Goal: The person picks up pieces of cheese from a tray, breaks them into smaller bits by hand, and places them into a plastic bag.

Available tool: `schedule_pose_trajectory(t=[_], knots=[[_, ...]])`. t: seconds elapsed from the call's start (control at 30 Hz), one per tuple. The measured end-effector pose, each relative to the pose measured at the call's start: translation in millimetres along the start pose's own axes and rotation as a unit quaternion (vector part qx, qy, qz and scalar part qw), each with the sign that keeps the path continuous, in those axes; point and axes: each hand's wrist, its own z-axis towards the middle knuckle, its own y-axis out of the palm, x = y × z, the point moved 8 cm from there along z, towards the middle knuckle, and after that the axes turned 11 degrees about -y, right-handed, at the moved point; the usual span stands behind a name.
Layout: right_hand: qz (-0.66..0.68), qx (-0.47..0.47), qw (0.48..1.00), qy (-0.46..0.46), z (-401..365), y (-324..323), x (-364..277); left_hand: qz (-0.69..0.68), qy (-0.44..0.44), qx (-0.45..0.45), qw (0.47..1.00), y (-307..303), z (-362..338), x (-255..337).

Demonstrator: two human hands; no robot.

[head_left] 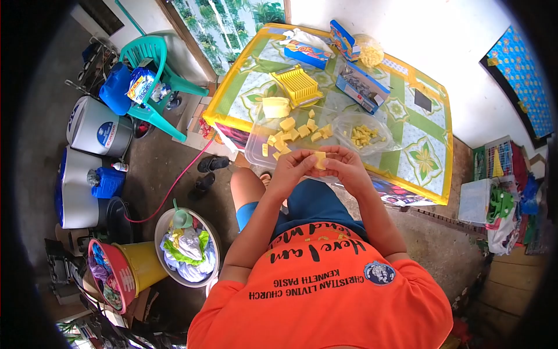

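My left hand (pixel 294 167) and my right hand (pixel 346 167) meet over the near edge of the table. Between their fingertips they pinch a small pale-yellow block (pixel 319 160) with a flat face. Just beyond the hands is a clear plastic tray (pixel 253 145) holding several yellow chunks (pixel 288 124) of uneven size. A larger pale-yellow block (pixel 275 107) rests at the tray's far left. To the right lies a clear plastic bag (pixel 381 125) with small yellow pieces (pixel 364 136) in it.
A yellow slotted rack (pixel 297 86) stands behind the tray. Farther back are a blue box (pixel 306 53), an open blue carton (pixel 363 87) and a tub of pale shreds (pixel 369 51). Left are a green chair (pixel 145 52) and a basin of laundry (pixel 215 262).
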Motion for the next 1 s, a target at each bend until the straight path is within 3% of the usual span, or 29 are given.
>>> schedule_pose_trajectory(t=[0.13,0.3,1.0], knots=[[0.011,0.002,1.000,-0.002,0,6,-5,-0.042,-0.014,-0.023,0.999,-3,0,-3],[-0.033,-0.036,0.998,-0.042,2,8,-7,0.025,0.019,-0.024,0.999,10,-8,18],[-0.054,-0.044,0.997,-0.029,1,11,-7,0.023,0.015,-0.038,0.999,7,-8,14]])
